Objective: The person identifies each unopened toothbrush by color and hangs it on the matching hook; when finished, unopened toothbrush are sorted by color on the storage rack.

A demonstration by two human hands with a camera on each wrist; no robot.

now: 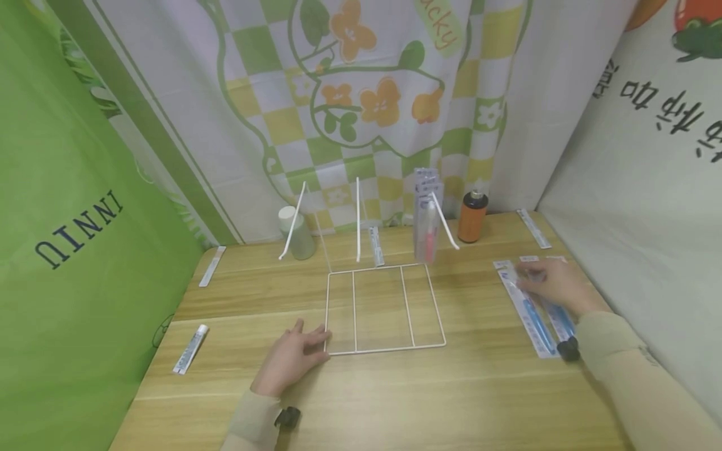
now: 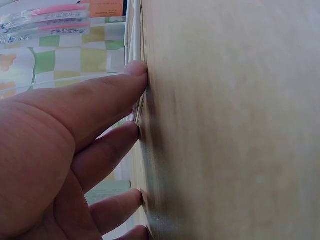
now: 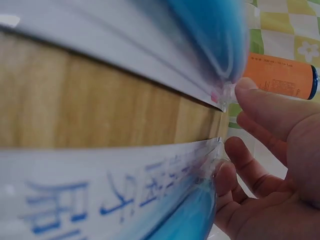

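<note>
My right hand (image 1: 555,285) is over the far ends of packaged toothbrushes with blue handles at the table's right. One toothbrush package (image 1: 524,307) lies left of the hand; another toothbrush package (image 1: 562,322) is partly under it. In the right wrist view, the thumb (image 3: 247,90) is at one package's end and the fingers (image 3: 235,150) are by the other, with a gap between. My left hand (image 1: 290,357) rests fingers spread at the near left corner of a white wire rack (image 1: 355,313). Packaged toothbrushes (image 1: 423,216) with pink handles hang on the rack's right hook.
Behind the rack stand a pale green bottle (image 1: 301,241) with a white cap and an orange bottle (image 1: 472,219). A toothpaste tube (image 1: 190,349) lies at left. Small labels lie at far left (image 1: 212,266), behind the rack (image 1: 376,246) and far right (image 1: 533,228).
</note>
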